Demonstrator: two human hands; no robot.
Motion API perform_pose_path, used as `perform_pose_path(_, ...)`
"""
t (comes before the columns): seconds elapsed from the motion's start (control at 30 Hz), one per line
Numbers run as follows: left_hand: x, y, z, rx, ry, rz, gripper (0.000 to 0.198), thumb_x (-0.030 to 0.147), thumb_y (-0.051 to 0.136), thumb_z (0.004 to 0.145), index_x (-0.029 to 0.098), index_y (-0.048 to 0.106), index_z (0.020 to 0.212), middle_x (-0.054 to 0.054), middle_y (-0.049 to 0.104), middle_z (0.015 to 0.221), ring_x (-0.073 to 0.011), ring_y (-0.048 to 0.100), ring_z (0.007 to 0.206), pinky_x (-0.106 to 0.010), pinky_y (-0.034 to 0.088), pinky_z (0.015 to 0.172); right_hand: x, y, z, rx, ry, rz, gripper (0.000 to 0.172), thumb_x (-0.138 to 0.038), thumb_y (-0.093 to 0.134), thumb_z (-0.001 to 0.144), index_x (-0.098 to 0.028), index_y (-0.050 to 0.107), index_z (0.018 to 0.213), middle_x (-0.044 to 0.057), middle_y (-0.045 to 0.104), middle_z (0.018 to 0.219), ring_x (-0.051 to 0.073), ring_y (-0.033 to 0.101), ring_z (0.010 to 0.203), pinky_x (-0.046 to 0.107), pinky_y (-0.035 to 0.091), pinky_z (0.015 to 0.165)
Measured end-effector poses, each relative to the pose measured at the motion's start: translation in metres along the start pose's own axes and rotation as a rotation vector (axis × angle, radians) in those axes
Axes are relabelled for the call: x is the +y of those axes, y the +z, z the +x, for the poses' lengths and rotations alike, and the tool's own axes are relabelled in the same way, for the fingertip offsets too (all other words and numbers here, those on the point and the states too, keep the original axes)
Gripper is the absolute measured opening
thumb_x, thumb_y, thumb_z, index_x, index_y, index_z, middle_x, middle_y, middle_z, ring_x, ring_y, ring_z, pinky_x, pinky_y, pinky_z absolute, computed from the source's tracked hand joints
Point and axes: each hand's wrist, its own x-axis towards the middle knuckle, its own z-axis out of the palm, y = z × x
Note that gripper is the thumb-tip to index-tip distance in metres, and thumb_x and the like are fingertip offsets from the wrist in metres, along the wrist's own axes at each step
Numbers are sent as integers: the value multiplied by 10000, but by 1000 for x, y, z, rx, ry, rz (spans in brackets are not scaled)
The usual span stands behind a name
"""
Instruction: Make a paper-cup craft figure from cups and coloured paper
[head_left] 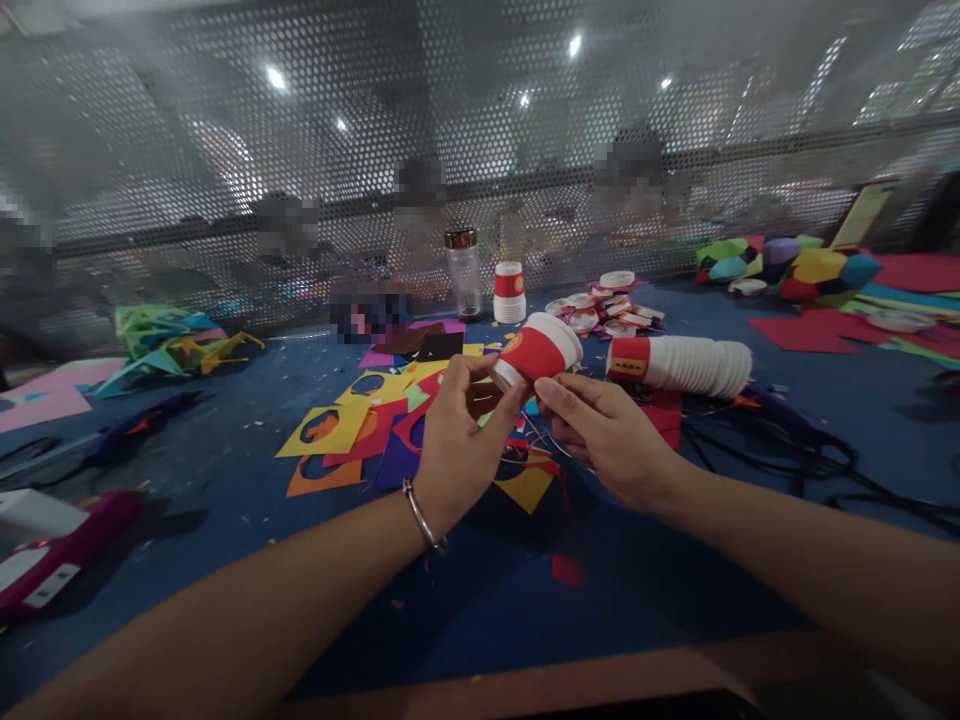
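A red and white paper cup [538, 350] is held tilted above the table, its wide rim pointing up and right. My left hand [469, 430] is closed around the narrow base end, with a metal bangle [424, 517] on the wrist. Against the cup's lower side, my right hand [611, 430] has thumb and forefinger pinched together, the other fingers curled. Whatever lies in that pinch is hidden. Thin red and white strands hang below the hands. Beneath them lie coloured paper sheets with round holes, one of them yellow [341, 428].
Right of the hands lies a stack of paper cups [686, 365]. Farther back stand a clear bottle [465, 283], more stacked cups [510, 292] and a pile of cut cup rings [611, 305]. Black cables [780, 470] run on the right; a magenta device [82, 550] is at left.
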Motion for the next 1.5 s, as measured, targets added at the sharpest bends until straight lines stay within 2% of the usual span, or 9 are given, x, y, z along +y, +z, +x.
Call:
perform_pose_path(0.27, -2, -1, 1, -15, 9, 5, 278, 334, 774, 880, 211, 593, 1052, -41, 726, 1003, -164, 737, 893, -306, 603, 817, -2, 1, 0, 4, 9, 1, 529, -611, 871, 698, -196, 544, 700, -116, 346, 511, 34, 242, 445, 223, 117, 398)
perform_pose_path(0.47, -5, 0, 6, 0, 30, 6, 303, 339, 786, 865, 203, 592, 1054, -45, 722, 1020, -169, 736, 910, -309, 609, 823, -3, 1, 1, 8, 2, 2, 633, -737, 851, 623, -187, 547, 699, -114, 360, 525, 30, 255, 457, 209, 132, 398)
perform_pose_path(0.67, -9, -1, 3, -13, 85, 47, 303, 331, 762, 878, 206, 579, 1084, -50, 723, 1018, -176, 744, 920, -326, 621, 837, 0, 1, -1, 24, 70, 59, 623, -692, 897, 596, -186, 555, 720, -122, 343, 537, 23, 257, 457, 192, 157, 401)
perform_pose_path(0.93, -6, -1, 3, -19, 125, 102, 278, 335, 744, 889, 208, 560, 1053, -63, 726, 1007, -183, 751, 920, -336, 624, 835, -1, 1, -2, 11, 28, 49, 619, -714, 867, 629, -187, 552, 704, -127, 345, 510, 21, 245, 449, 196, 149, 401)
perform_pose_path(1.17, -8, 2, 6, 11, 92, 44, 349, 391, 783, 872, 212, 545, 1053, -60, 739, 1001, -179, 752, 911, -336, 626, 821, -1, 0, 1, 9, -9, 31, 618, -725, 850, 643, -186, 554, 705, -131, 333, 501, 23, 223, 438, 207, 118, 385)
perform_pose_path(1.5, -7, 0, 8, 20, 69, 17, 385, 335, 813, 836, 199, 541, 1072, -77, 718, 1052, -191, 754, 962, -333, 641, 831, -3, 2, 1, 25, -9, 10, 632, -725, 865, 614, -195, 528, 679, -118, 362, 513, 27, 256, 454, 198, 134, 387)
